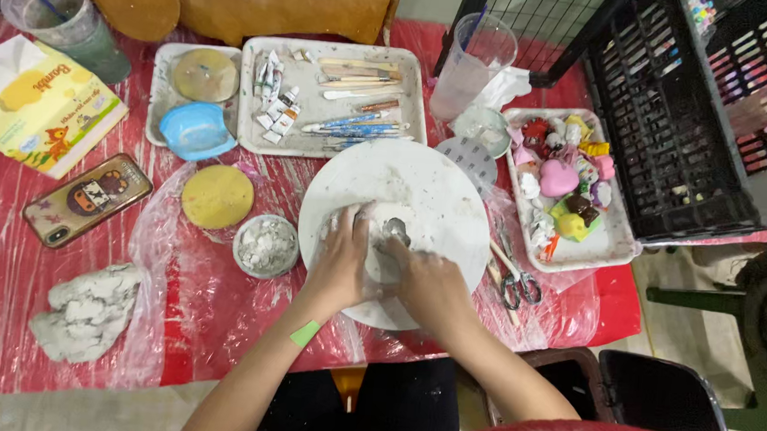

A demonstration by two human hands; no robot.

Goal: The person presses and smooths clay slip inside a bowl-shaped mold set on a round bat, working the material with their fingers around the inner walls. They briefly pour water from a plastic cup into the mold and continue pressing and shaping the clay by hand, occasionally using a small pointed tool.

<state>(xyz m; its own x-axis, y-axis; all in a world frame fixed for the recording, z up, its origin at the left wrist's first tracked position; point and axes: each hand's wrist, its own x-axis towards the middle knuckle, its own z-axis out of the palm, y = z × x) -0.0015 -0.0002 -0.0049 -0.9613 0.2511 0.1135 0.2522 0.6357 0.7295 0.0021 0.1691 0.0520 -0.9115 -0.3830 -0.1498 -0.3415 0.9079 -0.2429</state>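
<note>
Both my hands rest on a white clay piece sitting on a round white board at the table's middle. My left hand cups the clay's left side, fingers wrapped around it. On the right side, my right hand holds a small metal tool pressed against the top of the clay. Both hands are smeared with white clay. A green sticker marks my left forearm.
Red plastic-covered table. A small bowl of clay scraps, yellow sponge, clay lump, phone, tissue box, trays of tools and painted figures, scissors, cups, black crate at right.
</note>
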